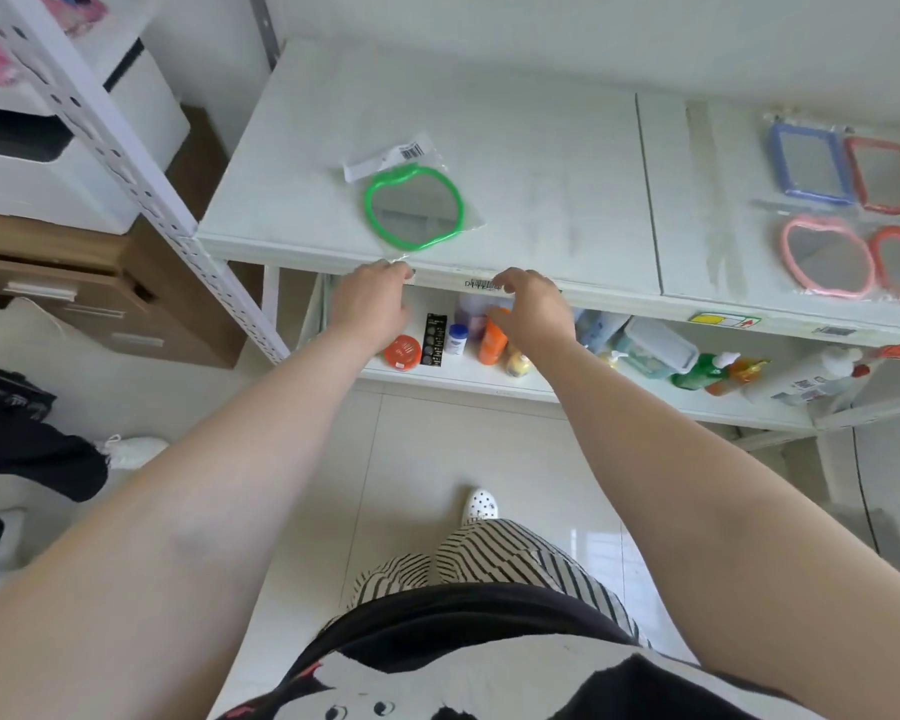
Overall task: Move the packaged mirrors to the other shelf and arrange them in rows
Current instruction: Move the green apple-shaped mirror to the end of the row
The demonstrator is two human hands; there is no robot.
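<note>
Head view, left hand [372,298] and right hand [533,309] loosely curled, empty, near green mirror [414,207]

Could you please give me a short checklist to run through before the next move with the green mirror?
1. Green mirror lies flat on the left shelf board: ok.
2. Left hand touches its wrapper corner at the shelf edge; firm grip: cannot tell.
3. Right hand free, holding nothing: ok.
4. Four mirrors on the right board, blue mirror among them, sit in two rows: ok.
5. Bare board beside the green mirror: ok.
</note>
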